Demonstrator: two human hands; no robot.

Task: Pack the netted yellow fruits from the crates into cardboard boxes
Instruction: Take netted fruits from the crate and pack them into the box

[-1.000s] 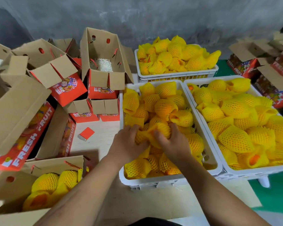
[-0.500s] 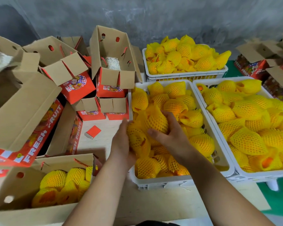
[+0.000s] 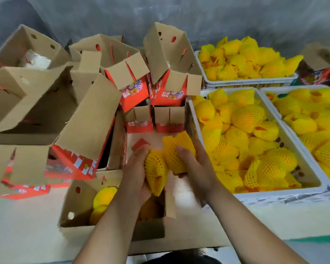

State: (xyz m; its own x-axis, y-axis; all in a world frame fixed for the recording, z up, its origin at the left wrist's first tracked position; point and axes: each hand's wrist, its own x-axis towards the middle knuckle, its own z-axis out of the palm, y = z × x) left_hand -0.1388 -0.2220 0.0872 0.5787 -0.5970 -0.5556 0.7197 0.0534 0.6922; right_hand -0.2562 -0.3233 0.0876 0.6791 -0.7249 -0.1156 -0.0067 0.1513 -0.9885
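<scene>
You've got two yellow fruits in foam netting up in the air: your left hand [image 3: 137, 168] curls round the lower netted fruit [image 3: 155, 172], and your right hand [image 3: 193, 162] wraps its fingers round the upper netted fruit [image 3: 176, 151]. The two fruits touch, held between the white plastic crate [image 3: 274, 194] on your right and the open brown cardboard box [image 3: 80, 204] below your left forearm. That box already holds netted yellow fruit [image 3: 103, 197] against its left wall. The crate beside you is heaped with more of the same, and so are the far crate [image 3: 246, 82] and the right-hand crate [image 3: 269, 92]. A jumble of red-and-brown printed cartons [image 3: 84, 121] stands open to your left.
</scene>
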